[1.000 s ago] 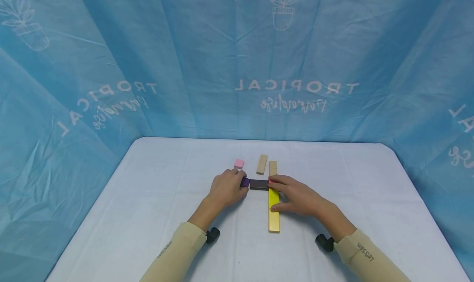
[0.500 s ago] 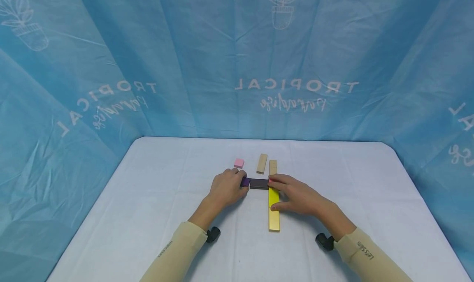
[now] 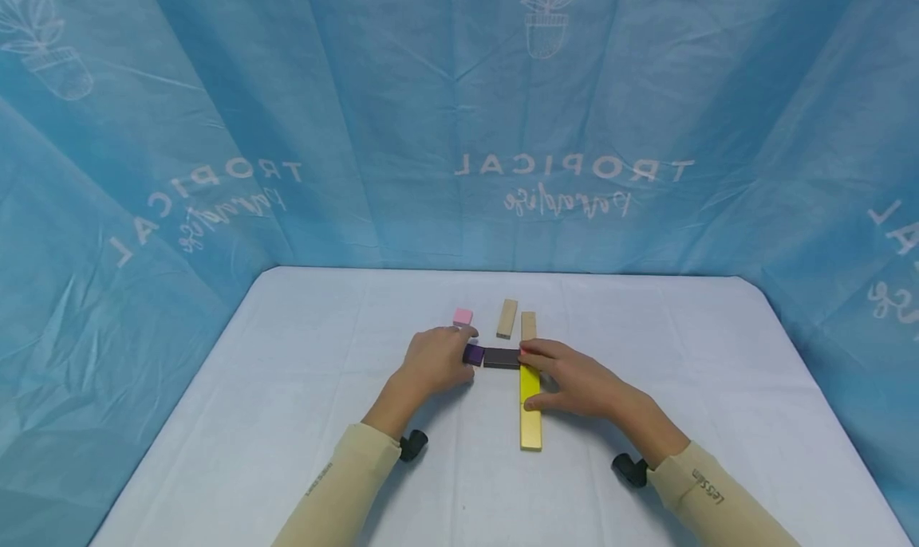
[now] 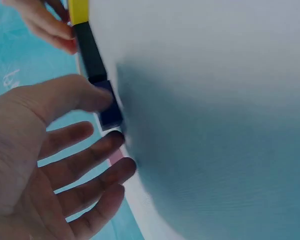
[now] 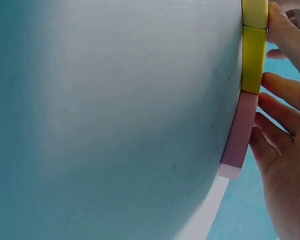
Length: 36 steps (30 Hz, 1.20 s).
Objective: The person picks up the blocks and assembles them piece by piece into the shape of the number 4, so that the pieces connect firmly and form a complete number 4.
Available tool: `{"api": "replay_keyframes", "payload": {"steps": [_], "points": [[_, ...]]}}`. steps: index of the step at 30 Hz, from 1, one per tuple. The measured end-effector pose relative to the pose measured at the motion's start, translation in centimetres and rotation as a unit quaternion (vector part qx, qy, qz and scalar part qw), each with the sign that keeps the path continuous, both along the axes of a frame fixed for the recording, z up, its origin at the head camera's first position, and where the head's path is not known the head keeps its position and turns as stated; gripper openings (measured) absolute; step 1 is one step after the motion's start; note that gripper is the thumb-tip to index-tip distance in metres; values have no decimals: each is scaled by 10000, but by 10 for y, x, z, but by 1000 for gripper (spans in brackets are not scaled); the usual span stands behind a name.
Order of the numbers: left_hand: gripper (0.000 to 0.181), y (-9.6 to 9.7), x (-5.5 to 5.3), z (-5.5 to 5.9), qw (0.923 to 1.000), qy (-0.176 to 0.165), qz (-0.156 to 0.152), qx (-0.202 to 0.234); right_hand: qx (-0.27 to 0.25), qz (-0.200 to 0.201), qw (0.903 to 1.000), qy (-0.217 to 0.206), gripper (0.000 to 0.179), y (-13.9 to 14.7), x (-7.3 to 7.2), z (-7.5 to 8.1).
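Several small rectangular blocks lie on the white table. My left hand (image 3: 436,362) is just left of a dark purple block (image 3: 474,355), its fingers loosely spread; in the left wrist view the thumb (image 4: 97,100) overlaps the purple block (image 4: 110,118). A black block (image 3: 501,359) runs from the purple one to a straight row of blocks. My right hand (image 3: 577,381) rests along that row, fingertips and thumb touching the bright yellow block (image 3: 530,382) and its neighbours. A gold-yellow block (image 3: 531,431) forms the near end and a pale wood-coloured block (image 3: 529,324) the far end.
Behind the purple block lies a pink block (image 3: 463,316), and a loose beige block (image 3: 506,319) sits left of the row's far end. A blue printed curtain (image 3: 402,132) surrounds the table's back and sides. The white tablecloth (image 3: 682,356) stretches out on both sides.
My left hand has loosened its fingers from the purple block and shifted slightly left, leaving more of the block showing. My right hand and the row of blocks have not moved.
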<state>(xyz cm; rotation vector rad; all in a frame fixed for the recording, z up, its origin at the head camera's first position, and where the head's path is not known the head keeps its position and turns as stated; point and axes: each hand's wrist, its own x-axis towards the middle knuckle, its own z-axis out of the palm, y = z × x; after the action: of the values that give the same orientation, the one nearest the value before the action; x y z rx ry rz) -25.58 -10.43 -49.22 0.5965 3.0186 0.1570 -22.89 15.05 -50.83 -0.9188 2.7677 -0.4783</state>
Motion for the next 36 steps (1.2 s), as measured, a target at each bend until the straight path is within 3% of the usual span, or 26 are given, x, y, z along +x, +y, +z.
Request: {"api": "replay_keyframes", "payload": {"steps": [3, 14, 28, 36], "points": [[46, 0, -3, 5, 10000, 16, 22, 32, -2, -3, 10000, -18, 84, 0, 0, 0], [34, 21, -18, 15, 9971, 631, 379, 213, 45, 4, 10000, -5, 84, 1, -1, 1], [34, 45, -36, 9, 9980, 409, 487, 18, -46, 66, 10000, 48, 85, 2, 5, -4], [35, 48, -44, 14, 9980, 235, 579, 2, 12, 57, 10000, 65, 84, 1, 2, -1]]}}
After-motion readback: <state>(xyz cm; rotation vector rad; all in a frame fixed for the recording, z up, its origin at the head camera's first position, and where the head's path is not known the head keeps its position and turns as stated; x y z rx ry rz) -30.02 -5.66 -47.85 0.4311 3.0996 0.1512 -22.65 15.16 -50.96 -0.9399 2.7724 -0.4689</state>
